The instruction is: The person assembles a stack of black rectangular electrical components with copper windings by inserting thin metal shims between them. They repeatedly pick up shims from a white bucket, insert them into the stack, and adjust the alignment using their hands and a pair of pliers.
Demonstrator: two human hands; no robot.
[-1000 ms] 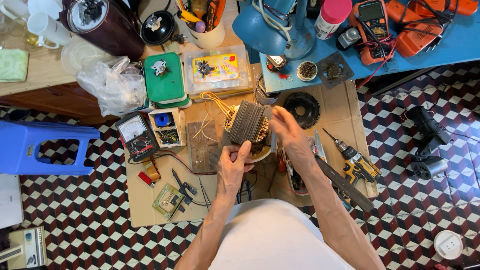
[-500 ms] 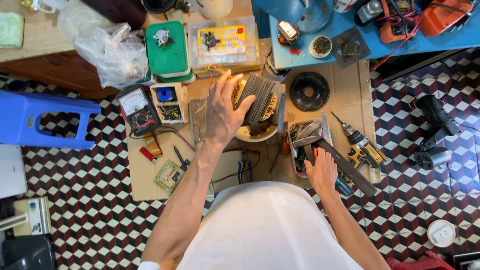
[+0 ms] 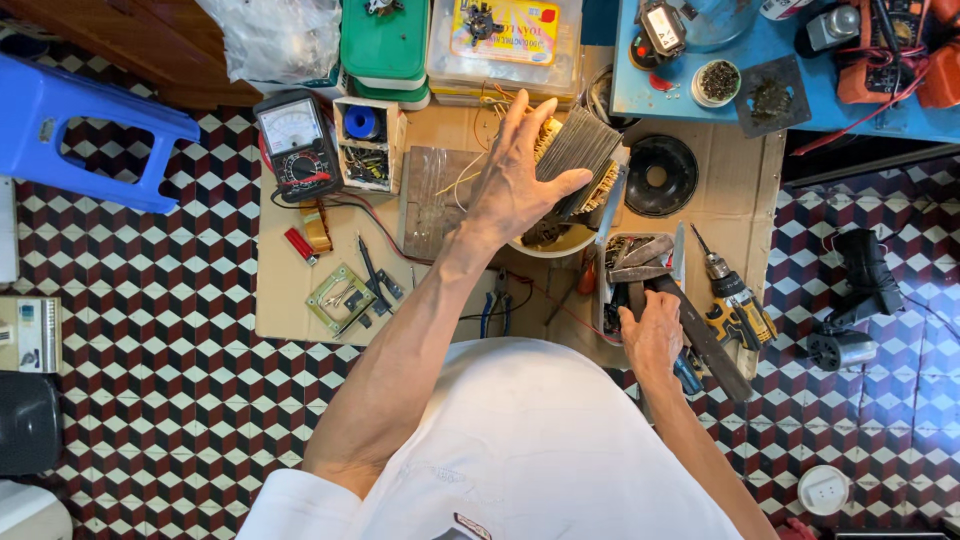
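Grey metal plates make up the motor core (image 3: 578,160), which sits in a pale bowl (image 3: 560,243) on the cardboard sheet (image 3: 290,290). The left hand (image 3: 515,175) lies on the core, fingers spread and thumb pressing its side. Right of the bowl, the right hand (image 3: 652,335) reaches into a tool tray (image 3: 640,262); I cannot tell if it grips anything. Left of the bowl sits 1 meter (image 3: 298,147)
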